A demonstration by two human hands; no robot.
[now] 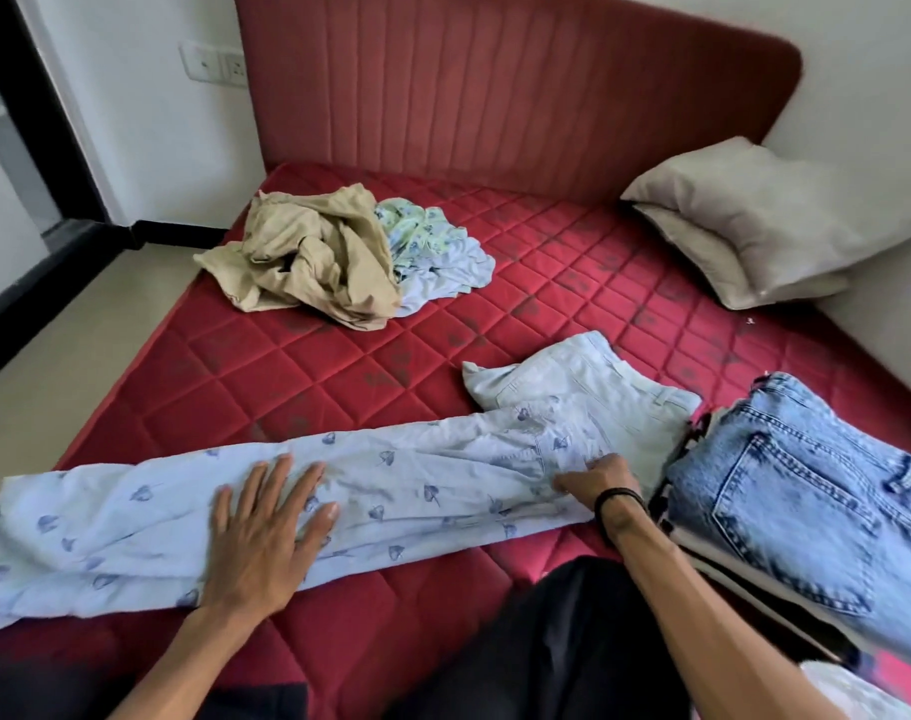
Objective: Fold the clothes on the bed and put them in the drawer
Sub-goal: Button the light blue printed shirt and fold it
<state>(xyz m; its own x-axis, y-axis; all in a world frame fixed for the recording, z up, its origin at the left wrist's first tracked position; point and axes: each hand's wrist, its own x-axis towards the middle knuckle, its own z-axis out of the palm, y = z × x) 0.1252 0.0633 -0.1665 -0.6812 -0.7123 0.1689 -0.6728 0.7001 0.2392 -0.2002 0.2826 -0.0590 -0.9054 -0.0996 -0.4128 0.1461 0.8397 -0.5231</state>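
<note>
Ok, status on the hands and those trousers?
Left hand flat on printed trousers. Right hand pinching them near waist. Crumpled pile unfolded.

No readable text anywhere.

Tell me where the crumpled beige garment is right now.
The crumpled beige garment lies at the far left of the red mattress near the headboard, touching a floral garment on its right.

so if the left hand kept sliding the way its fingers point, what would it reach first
Probably bare red mattress just past the far edge of the printed trousers that the left hand presses flat. Farther on lies the crumpled beige garment, though depth is hard to judge.
</note>
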